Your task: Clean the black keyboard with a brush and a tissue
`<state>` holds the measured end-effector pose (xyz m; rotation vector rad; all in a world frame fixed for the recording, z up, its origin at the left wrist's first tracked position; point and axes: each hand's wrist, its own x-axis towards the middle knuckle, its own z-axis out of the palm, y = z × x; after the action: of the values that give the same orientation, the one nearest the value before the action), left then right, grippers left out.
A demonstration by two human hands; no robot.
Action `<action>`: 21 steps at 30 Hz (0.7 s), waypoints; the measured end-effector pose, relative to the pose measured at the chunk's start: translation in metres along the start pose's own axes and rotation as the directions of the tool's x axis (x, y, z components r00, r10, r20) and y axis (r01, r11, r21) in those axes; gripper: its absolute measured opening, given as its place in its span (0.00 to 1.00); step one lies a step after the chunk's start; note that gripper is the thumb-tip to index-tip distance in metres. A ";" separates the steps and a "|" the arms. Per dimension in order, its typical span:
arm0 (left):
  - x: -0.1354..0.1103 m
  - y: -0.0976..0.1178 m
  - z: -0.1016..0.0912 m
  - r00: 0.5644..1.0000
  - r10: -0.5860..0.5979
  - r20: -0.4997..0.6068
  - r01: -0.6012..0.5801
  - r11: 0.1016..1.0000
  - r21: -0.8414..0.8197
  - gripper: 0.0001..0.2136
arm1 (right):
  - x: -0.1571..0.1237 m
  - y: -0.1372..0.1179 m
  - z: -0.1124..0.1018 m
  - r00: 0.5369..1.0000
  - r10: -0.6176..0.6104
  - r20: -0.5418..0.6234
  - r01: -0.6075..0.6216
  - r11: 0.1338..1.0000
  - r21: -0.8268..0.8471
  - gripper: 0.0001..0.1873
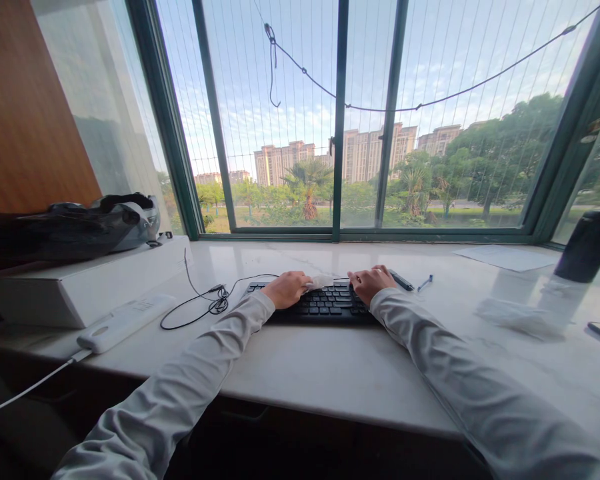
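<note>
A black keyboard (325, 308) lies on the pale marble-look counter, its long side facing me. My left hand (287, 290) is over its left half, with fingers closed on a crumpled white tissue (321, 282) that touches the upper keys. At the keyboard's right end, my right hand (373, 285) has its fingers bent over the edge and back corner, gripping it. The fingertips of that hand are partly hidden. Just beyond the right hand lie a dark pen-like object (401, 281) and a small blue-tipped stick (425, 283).
A black cable (219, 301) coils left of the keyboard. Further left are a white power strip (125, 323) and a white box (75, 287) with a black bag (65, 227) on it. Clear plastic wrap (520, 317), paper (497, 257) and a black bottle (587, 247) stand or lie rightward.
</note>
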<state>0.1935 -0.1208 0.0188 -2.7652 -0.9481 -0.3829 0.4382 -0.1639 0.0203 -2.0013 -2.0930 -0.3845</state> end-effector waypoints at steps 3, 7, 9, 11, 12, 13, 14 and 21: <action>-0.001 -0.002 -0.004 0.999 -0.032 0.030 0.030 0.998 0.047 0.09 | 0.001 0.001 0.002 1.000 -0.004 0.001 0.004 1.000 0.009 0.27; -0.004 -0.007 -0.009 0.991 -0.100 0.091 0.091 0.991 0.100 0.10 | 0.001 0.002 0.003 1.000 -0.008 -0.016 0.008 1.000 -0.001 0.27; -0.005 -0.012 -0.011 0.982 -0.138 0.125 0.122 0.984 0.126 0.12 | 0.000 0.001 0.003 1.000 -0.003 -0.019 0.003 1.000 -0.014 0.27; -0.008 -0.018 -0.012 0.971 -0.178 0.159 0.154 0.977 0.150 0.13 | 0.000 0.001 0.002 1.000 -0.003 -0.020 0.002 1.000 -0.022 0.28; -0.009 -0.021 -0.012 0.966 -0.195 0.172 0.168 0.973 0.156 0.14 | 0.000 0.001 0.002 1.000 -0.005 -0.019 0.004 1.000 -0.024 0.28; -0.011 -0.025 -0.013 0.961 -0.209 0.182 0.181 0.971 0.159 0.14 | 0.000 0.001 0.003 1.000 -0.009 -0.016 0.009 1.000 -0.027 0.28; -0.013 -0.028 -0.013 0.956 -0.222 0.189 0.194 0.968 0.158 0.15 | 0.000 0.001 0.003 1.000 -0.015 -0.011 0.015 0.999 -0.032 0.28; -0.026 -0.033 -0.023 0.874 -0.425 0.236 0.366 0.895 0.255 0.15 | -0.001 0.003 0.004 0.999 -0.046 0.005 0.047 0.997 -0.060 0.27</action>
<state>0.1493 -0.1160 0.0364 -2.4669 -1.5445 0.0672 0.4409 -0.1630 0.0163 -1.9905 -2.1585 -0.4576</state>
